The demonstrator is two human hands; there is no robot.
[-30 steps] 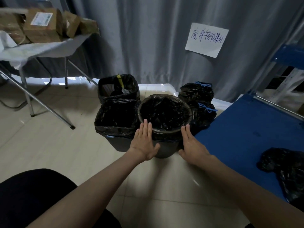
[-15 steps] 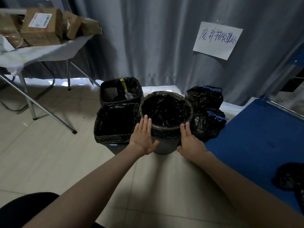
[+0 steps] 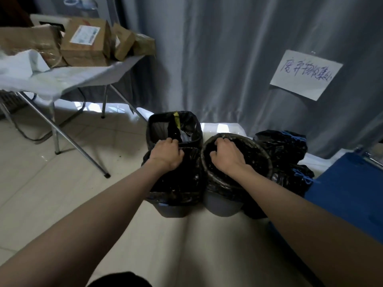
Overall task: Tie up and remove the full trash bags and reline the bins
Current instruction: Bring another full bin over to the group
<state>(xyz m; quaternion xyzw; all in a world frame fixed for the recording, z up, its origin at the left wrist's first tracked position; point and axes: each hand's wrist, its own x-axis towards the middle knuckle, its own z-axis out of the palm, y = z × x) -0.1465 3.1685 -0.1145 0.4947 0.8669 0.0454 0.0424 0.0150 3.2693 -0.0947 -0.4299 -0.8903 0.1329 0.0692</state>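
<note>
Three bins lined with black bags stand on the tiled floor. My left hand (image 3: 165,154) curls its fingers over the far rim of the near square bin (image 3: 174,210) and grips its black liner (image 3: 182,183). My right hand (image 3: 228,157) reaches into the round grey bin (image 3: 223,207), fingers curled on its black liner (image 3: 255,160) at the far left of the rim. Behind the left hand stands a second square bin (image 3: 155,131) with trash and a yellow strip inside. Two tied black bags (image 3: 279,146) with blue ties lie to the right of the round bin.
A folding table (image 3: 83,78) with cardboard boxes (image 3: 85,44) stands at the left, its metal legs slanting down to the floor. A grey curtain with a paper sign (image 3: 304,74) hangs behind the bins. A blue surface (image 3: 350,195) lies at the right.
Both hands left the round bin's outer sides. The left hand moved up to the square bin's far rim; the right moved into the round bin. Both went from flat to curled.
</note>
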